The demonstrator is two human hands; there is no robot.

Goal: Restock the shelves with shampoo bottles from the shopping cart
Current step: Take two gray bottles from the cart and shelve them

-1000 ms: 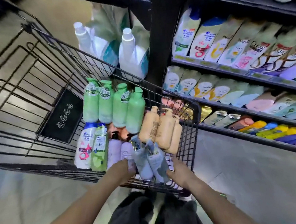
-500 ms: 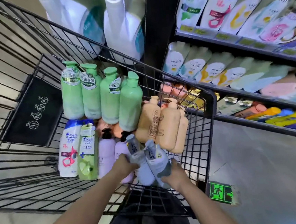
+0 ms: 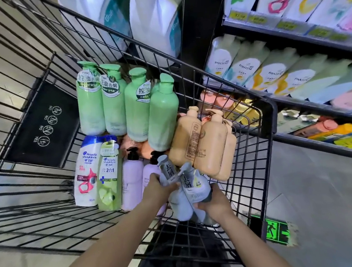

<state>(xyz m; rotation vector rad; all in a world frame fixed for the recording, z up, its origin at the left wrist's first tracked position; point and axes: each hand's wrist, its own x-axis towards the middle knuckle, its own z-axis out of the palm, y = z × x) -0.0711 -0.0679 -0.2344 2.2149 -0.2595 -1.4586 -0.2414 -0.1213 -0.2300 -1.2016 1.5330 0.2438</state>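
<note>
Grey-blue shampoo bottles [image 3: 186, 188] lie at the near end of the shopping cart [image 3: 267, 145], long axes running away from me, caps toward the tan pump bottles [image 3: 202, 148]. My left hand [image 3: 158, 189] curls round the left one's neck; my right hand [image 3: 216, 203] cups the other's base. I judge lifting comes next, toward the shelves [image 3: 290, 34] on my right.

A green exit sign [image 3: 275, 232] is seen on the grey floor [image 3: 331, 215] beside the cart, and a black warning panel [image 3: 46, 125] is fixed inside it.
</note>
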